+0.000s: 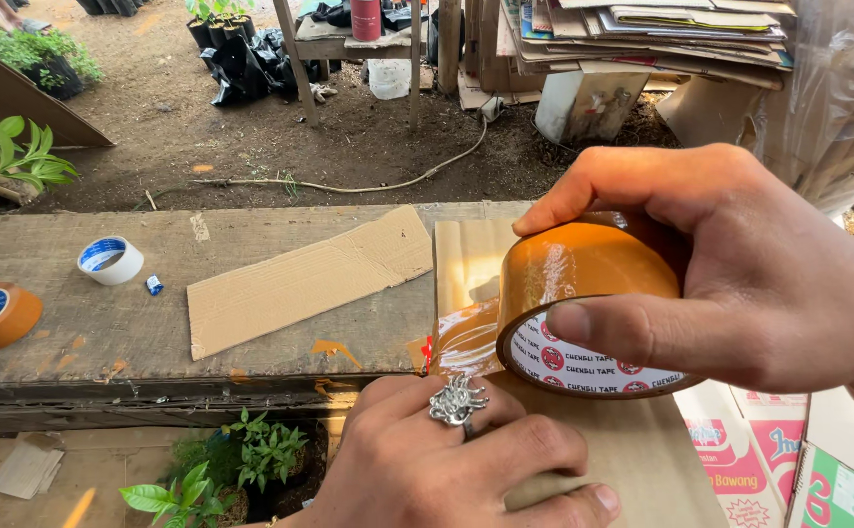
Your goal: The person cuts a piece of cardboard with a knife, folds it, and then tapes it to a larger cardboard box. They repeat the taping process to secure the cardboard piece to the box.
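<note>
Right now my right hand (740,284) grips the brown tape roll (584,303) at centre-right, while my left hand (447,460) presses the cardboard piece (623,450) with curled fingers. Pulling crookedly, I reckon, could wrinkle the tape strip (464,342).

Brown tape roll (584,293) partly hidden under right-hand fingers, left hand (447,460) cut by bottom edge, far stacked papers (662,29) cropped

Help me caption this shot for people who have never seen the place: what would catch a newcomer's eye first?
First, the big roll of brown tape at centre right, gripped by the right hand, its strip pulled out leftward. Next, the left hand at the bottom, wearing a spiky silver ring and pressing on a cardboard sheet. Further left, a cardboard strip lies on the worn wooden bench.
</note>
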Action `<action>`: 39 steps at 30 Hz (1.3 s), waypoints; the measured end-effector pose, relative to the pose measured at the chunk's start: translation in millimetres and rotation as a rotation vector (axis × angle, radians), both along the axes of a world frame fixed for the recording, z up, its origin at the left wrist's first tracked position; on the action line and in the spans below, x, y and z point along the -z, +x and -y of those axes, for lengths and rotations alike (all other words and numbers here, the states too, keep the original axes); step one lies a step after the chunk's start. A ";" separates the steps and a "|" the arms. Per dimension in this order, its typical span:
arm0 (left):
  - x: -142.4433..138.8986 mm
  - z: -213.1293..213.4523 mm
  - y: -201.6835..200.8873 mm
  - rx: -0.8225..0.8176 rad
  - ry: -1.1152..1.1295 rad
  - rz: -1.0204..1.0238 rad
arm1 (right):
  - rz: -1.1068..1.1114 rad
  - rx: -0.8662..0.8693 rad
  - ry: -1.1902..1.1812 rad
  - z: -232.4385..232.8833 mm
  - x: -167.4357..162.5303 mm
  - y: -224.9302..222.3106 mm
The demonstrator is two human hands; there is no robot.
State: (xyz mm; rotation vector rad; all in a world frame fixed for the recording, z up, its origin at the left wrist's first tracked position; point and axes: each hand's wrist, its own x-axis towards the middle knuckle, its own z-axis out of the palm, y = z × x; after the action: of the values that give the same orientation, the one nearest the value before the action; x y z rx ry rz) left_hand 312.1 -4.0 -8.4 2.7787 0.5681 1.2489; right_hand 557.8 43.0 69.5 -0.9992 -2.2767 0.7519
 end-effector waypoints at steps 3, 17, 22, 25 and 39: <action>2.0 -3.0 -1.8 0.014 0.095 -0.052 | -0.010 -0.004 0.023 -1.0 1.7 -0.8; -1.6 2.8 -10.5 0.047 0.003 -0.034 | 0.065 0.020 -0.040 3.8 2.9 -7.5; -3.5 6.5 -18.2 0.055 -0.099 0.006 | -0.022 0.002 -0.108 2.5 6.3 1.2; -4.4 -16.8 -31.5 0.081 -0.199 0.295 | -0.052 0.034 -0.108 2.6 9.4 7.1; 13.1 -60.1 -16.6 0.093 -0.618 -0.015 | -0.106 0.029 -0.190 -4.3 19.3 11.3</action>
State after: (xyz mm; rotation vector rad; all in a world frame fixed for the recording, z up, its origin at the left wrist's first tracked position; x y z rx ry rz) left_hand 295.5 56.1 -21.5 2.2663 0.6763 0.8449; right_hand 569.2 47.4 50.2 -1.0487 -2.1262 1.0002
